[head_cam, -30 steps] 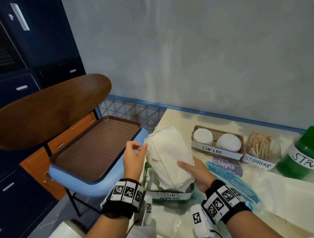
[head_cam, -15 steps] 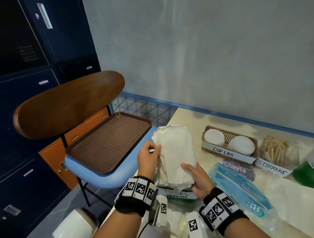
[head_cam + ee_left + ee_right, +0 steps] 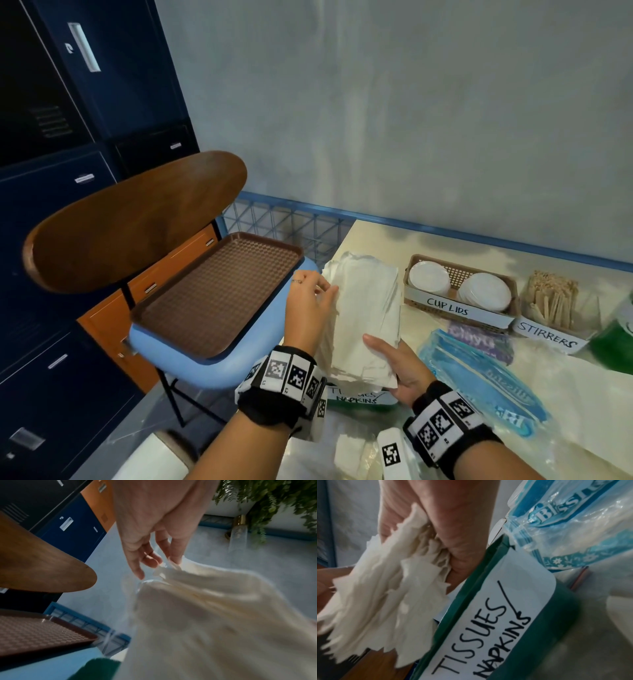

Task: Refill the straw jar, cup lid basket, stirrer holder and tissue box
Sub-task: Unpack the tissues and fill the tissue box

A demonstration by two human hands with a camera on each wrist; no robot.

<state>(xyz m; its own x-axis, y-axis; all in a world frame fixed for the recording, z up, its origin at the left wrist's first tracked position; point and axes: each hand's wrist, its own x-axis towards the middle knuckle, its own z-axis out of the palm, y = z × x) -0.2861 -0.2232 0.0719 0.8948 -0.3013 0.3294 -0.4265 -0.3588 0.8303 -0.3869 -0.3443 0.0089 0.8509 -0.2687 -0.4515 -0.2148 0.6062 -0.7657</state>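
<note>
A thick stack of white tissues is held tilted over the green tissue box, whose label reads TISSUES/NAPKINS. My left hand holds the stack's left edge, fingertips pinching its upper corner. My right hand grips the stack's near end, thumb on top; its frayed edges hang beside the box. On the table's right stand the cup lid basket, the stirrer holder and, cut off at the edge, the green straw jar.
A crumpled blue-and-clear plastic wrapper lies right of the box. A brown tray rests on the blue seat of a chair at the table's left. Dark blue lockers stand behind the chair.
My left hand, apart from the stack a second ago, has closed onto its left edge. The stack now lies lower and flatter over the box. My right hand keeps its grip.
</note>
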